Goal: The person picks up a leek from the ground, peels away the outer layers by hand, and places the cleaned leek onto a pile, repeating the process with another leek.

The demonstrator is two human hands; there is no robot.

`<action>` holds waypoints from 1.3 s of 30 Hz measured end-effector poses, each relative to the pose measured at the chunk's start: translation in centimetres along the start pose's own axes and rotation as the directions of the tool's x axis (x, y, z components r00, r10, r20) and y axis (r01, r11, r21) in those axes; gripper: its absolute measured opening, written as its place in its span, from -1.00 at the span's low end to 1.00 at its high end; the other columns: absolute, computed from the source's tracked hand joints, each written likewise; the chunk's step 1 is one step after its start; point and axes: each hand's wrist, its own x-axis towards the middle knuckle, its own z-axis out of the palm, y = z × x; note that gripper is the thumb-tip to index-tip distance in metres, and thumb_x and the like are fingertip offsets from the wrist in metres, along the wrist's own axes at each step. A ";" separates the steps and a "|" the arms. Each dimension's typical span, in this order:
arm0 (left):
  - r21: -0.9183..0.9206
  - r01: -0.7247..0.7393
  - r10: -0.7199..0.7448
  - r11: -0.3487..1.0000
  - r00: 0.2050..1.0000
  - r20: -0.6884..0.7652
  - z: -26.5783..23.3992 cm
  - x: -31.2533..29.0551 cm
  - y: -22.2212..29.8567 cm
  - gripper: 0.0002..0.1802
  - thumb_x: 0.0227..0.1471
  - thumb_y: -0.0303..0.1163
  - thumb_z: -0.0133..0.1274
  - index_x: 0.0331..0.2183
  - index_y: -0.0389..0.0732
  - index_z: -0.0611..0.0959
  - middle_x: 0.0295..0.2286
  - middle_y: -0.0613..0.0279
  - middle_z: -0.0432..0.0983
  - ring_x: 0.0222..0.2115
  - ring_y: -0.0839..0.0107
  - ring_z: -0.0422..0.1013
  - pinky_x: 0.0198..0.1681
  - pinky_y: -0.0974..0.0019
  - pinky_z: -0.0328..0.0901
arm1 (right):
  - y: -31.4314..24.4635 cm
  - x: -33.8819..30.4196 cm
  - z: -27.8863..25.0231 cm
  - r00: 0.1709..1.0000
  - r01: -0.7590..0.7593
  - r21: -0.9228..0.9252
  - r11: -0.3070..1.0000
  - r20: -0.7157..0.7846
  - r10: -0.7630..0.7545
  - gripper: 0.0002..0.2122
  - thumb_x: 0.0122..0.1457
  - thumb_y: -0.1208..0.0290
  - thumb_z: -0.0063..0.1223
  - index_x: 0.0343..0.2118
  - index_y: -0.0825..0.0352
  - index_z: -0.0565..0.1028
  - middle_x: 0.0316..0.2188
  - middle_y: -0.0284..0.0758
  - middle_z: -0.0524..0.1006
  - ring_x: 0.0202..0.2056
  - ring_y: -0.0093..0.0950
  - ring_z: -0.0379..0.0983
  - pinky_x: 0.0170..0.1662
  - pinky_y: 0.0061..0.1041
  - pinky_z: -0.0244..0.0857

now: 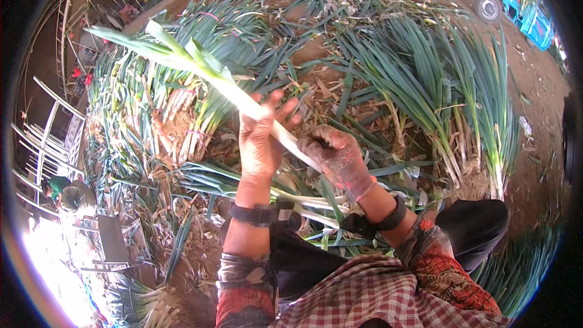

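One long leek (234,92) is held up in the air, at a slant, above the littered ground (537,173). Its green leaves (146,48) are pointed up to the far left, and its white stem (285,138) is run down between the two hands. The stem is held by the left hand (260,136) in a loose grip near the middle, with some fingers spread out past it. The right hand (340,152) is curled at the lower white part. Whether the stem is pinched there cannot be told, since the end is hidden under that hand.

The leek looks light, so not much strength should be needed. The white stem is likely firm, but it could be snapped if bent hard. The leaves are likely soft and floppy, and could be torn or creased if pulled. The smooth white skin may be a bit slippery if wet. The best hold is likely found on the white stem, below where the leaves are split, with a gentle squeeze. A hold by the leaf tips alone would be poor.

More leeks are piled at the left (225,30), stood in big bunches at the right (419,79), and laid below the hands (310,200).
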 end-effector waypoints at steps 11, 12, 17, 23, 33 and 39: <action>0.035 -0.020 0.017 0.999 0.996 0.089 1.1 0.3 -1.3 -0.62 -0.09 -0.50 0.02 -0.19 -0.05 0.31 -0.16 0.12 0.34 -0.09 0.09 0.25 -0.04 0.05 0.16 | 0.4 0.5 -1.0 0.955 -0.010 -0.274 0.962 -0.289 -0.072 -0.94 0.04 0.54 -0.07 -0.52 0.33 0.35 -0.59 -0.46 0.38 -0.56 -0.66 0.26 -0.49 -0.67 0.16; 0.032 -0.016 0.013 0.999 0.996 0.085 1.1 0.4 -1.3 -0.62 -0.09 -0.50 0.02 -0.19 -0.05 0.31 -0.16 0.12 0.34 -0.09 0.09 0.25 -0.04 0.05 0.16 | 0.0 0.6 -1.2 0.955 -0.016 -0.276 0.961 -0.289 -0.067 -0.94 0.04 0.54 -0.07 -0.52 0.33 0.35 -0.59 -0.46 0.38 -0.56 -0.66 0.26 -0.49 -0.67 0.16; 0.140 -0.048 0.043 0.989 0.998 0.040 0.2 0.2 -0.4 -0.64 -0.10 -0.52 0.02 -0.21 -0.06 0.32 -0.22 0.18 0.38 -0.21 0.21 0.34 -0.19 0.18 0.27 | -2.1 1.8 -4.8 0.856 -0.287 0.641 0.711 -0.161 0.491 -0.88 0.04 0.32 0.01 -0.47 0.22 0.38 -0.75 -0.53 0.29 -0.75 -0.71 0.15 -0.77 -0.72 -0.10; 0.157 -0.100 0.114 0.983 0.990 -0.080 0.7 1.0 -1.2 -0.72 -0.10 -0.58 0.00 -0.32 -0.07 0.35 -0.47 0.28 0.37 -0.64 0.57 0.23 -0.56 0.44 0.22 | 3.2 -1.9 -13.4 0.949 -0.064 -0.405 0.912 -0.307 -0.070 -0.76 0.03 0.49 -0.05 -0.19 0.33 0.37 -0.31 -0.31 0.45 -0.39 -0.49 0.41 -0.38 -0.62 0.31; -0.098 0.074 -0.087 0.992 0.987 -0.138 -0.7 1.1 -0.2 -0.72 0.00 -0.23 -0.08 -0.31 -0.21 0.35 -0.44 0.17 0.36 -0.48 0.39 0.30 -0.40 0.29 0.32 | -2.4 -5.7 -4.7 0.967 -0.054 -0.619 0.784 0.163 0.195 -0.70 0.00 0.22 0.02 -0.30 0.34 0.40 -0.63 -0.23 0.46 -0.54 -0.36 0.44 -0.46 -0.46 0.28; -0.195 -0.166 0.089 0.967 0.932 -0.350 -4.1 4.1 6.5 -0.62 -0.04 -0.18 -0.07 -0.25 -0.21 0.27 -0.40 0.08 0.31 -0.46 0.30 0.31 -0.37 0.27 0.29 | -2.6 -8.4 -6.8 0.744 -0.554 -0.267 0.788 0.266 0.613 -0.74 0.11 0.28 -0.09 -0.28 0.40 0.41 -0.72 -0.56 0.29 -0.72 -0.77 0.18 -0.72 -0.74 0.02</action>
